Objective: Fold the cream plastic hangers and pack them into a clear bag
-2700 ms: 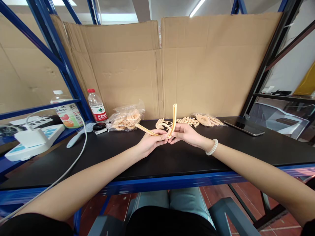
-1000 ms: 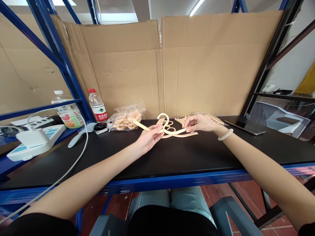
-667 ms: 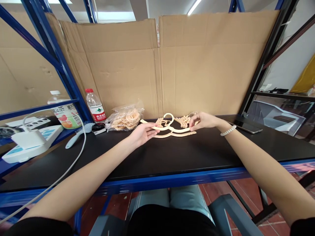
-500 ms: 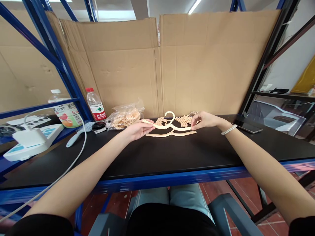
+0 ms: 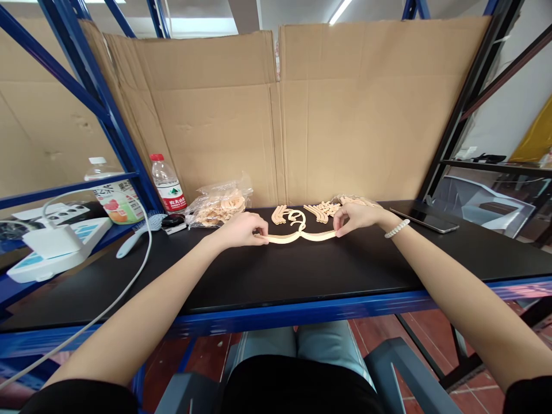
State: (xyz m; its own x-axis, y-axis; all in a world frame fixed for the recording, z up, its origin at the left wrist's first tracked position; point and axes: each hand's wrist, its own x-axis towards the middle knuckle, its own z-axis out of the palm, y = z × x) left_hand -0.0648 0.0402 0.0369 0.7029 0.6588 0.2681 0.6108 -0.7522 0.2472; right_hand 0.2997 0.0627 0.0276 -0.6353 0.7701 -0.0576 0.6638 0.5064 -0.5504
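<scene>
A pale beige clothes hanger [image 5: 319, 236] spans the gap between my two hands, low over the black tabletop. My left hand [image 5: 245, 231] pinches its left end, fingers curled over the tip. At the opposite end, my right hand [image 5: 354, 218] grips the tip between thumb and fingers. The hook points away from me. A second hanger lies almost directly underneath, mostly covered; whether the two touch I cannot tell. Just behind them are small curved beige pieces [image 5: 279, 215] and a fan of similar pieces [image 5: 318, 213].
Left of my hands sits a clear bag of beige parts [image 5: 222, 207], beside a red-capped water bottle [image 5: 169, 184] and a light blue brush [image 5: 131, 241]. A phone [image 5: 425, 219] lies right of my right hand. Cardboard [image 5: 215, 115] walls the back. A white cable [image 5: 129, 282] crosses the left side.
Both hands have brought the held hanger down and toward me, so it now covers most of the hanger on the table. My left hand has turned palm down.
</scene>
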